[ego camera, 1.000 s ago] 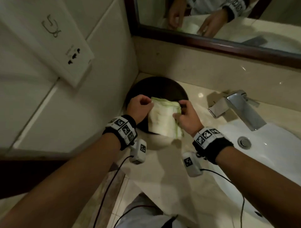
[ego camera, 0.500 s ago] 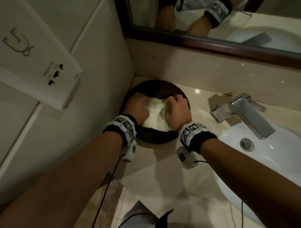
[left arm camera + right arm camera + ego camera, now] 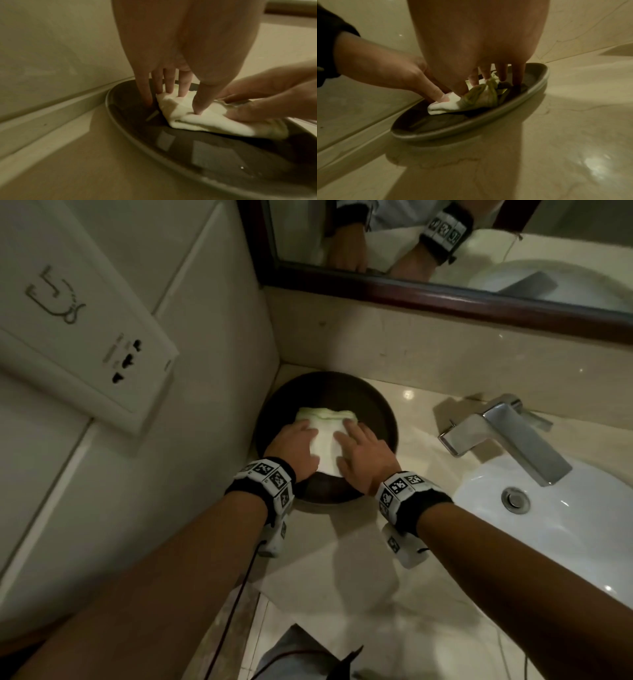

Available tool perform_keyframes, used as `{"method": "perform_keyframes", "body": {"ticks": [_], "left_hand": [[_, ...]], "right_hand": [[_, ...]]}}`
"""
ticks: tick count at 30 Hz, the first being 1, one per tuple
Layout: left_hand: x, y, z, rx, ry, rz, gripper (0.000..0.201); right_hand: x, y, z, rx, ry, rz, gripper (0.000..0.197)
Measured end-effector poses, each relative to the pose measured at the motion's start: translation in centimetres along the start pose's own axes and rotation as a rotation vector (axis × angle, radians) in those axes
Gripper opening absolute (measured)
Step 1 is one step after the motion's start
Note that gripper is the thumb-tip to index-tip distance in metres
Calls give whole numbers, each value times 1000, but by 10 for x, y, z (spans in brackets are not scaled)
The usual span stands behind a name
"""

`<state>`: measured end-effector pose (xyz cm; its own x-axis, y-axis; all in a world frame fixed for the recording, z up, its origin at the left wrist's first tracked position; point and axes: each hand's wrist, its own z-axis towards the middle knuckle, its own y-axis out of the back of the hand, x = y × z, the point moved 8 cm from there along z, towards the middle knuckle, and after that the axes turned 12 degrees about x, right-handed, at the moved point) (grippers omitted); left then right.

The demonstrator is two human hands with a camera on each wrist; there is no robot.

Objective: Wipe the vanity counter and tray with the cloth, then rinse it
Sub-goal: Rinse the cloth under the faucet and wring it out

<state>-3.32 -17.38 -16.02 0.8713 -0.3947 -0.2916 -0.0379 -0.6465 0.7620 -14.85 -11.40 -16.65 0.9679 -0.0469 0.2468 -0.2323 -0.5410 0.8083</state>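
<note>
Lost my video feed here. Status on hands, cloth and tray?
Left hand and right hand flat, pressing cloth. Cloth folded inside dark round tray in counter corner. Nothing in the way.

Dim, warm light is falling from above, glinting in small spots on the marble counter [image 3: 394,587] beside the faucet [image 3: 507,436]. Both wrist views are looking soft and noisy, bending straight lines at their edges, while forearm shadows are stretching across the counter.
</note>
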Motion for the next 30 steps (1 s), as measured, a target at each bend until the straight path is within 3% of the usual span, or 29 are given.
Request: {"method": "perform_keyframes", "body": {"ticks": [8,12,16,22,25,30], "left_hand": [[-13,-3,-11,-33,57,-22,56],[-43,10,-32,-179,12,-135,46],[-91,30,-55,-265,-57,-194,34],[-168,61,-92,-376,-130,-244,25],[-210,73,-108,-414,-201,-278,22],[-274,100,-138,-499,-321,-311,23]], "right_hand": [[-16,-1,-33,-44,-24,153,56],[-35,19,-65,-197,-22,225,33],[-65,46,-108,-355,-59,283,12],[-107,84,-183,-437,-93,344,13],[-128,105,-228,-516,-106,373,23],[-166,150,-302,-708,-105,414,18]]}}
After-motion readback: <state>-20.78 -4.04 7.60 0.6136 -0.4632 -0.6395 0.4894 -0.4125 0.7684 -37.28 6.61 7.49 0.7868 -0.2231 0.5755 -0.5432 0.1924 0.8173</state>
